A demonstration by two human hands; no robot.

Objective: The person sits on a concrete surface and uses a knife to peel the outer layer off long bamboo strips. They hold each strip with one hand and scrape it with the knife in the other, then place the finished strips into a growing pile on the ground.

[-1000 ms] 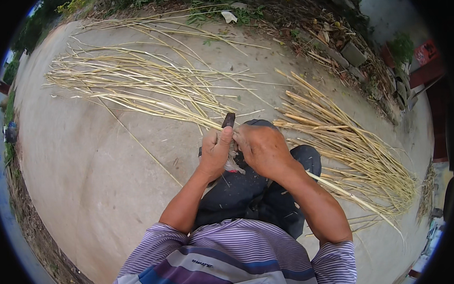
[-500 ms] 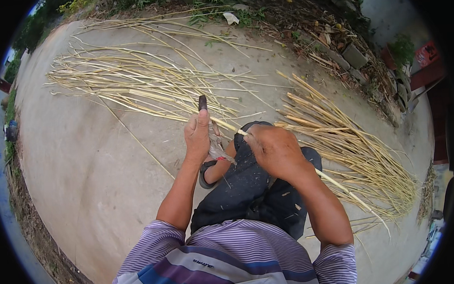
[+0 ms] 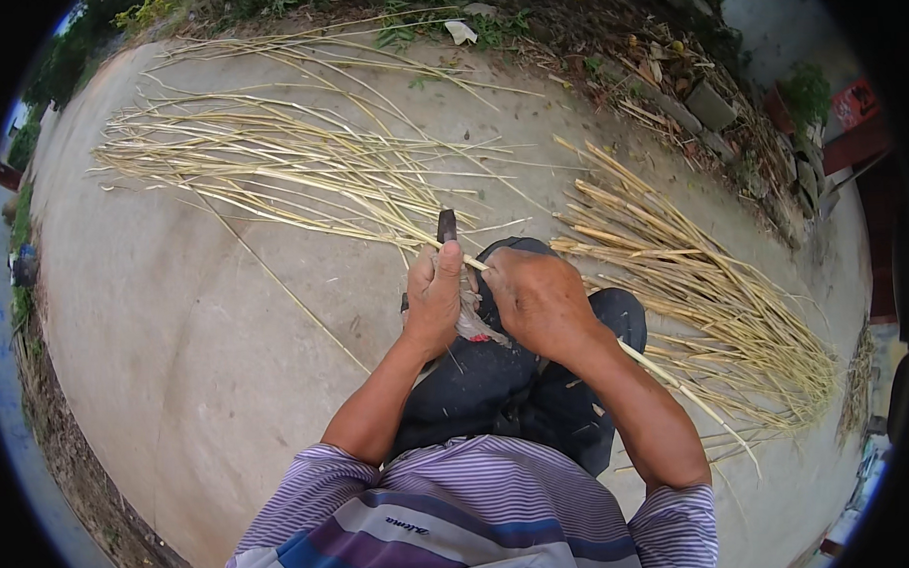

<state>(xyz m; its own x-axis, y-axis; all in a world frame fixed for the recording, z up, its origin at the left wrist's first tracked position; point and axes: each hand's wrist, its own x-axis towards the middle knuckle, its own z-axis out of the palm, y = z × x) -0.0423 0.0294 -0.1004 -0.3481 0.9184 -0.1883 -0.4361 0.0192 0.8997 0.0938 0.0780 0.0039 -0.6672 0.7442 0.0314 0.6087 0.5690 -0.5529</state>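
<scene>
My left hand (image 3: 435, 297) is closed around a knife whose short dark blade (image 3: 446, 225) sticks up above the thumb. Crumpled clear plastic (image 3: 473, 318) with a red spot hangs beside that grip; the handle itself is hidden. A long pale stalk (image 3: 668, 379) runs slantwise through both hands, its thin end trailing to the lower right past my forearm. The left thumb lies close to the stalk at the blade. Just to the right, my right hand (image 3: 540, 299) wraps round the same stalk above my knee, fingers curled underneath and mostly hidden.
Pale, thin stalks (image 3: 270, 150) lie spread over the concrete (image 3: 177, 364) at the far left. A thicker pile of yellow-brown stalks (image 3: 695, 286) rests to the right of my legs (image 3: 478, 383). Beyond are plant litter (image 3: 647, 72) and a grey block (image 3: 711, 108).
My left hand has moved right with the knife, closing much of the gap to my right hand. The right hand stays nearly in place; the stalk's trailing end has shifted slightly left.
</scene>
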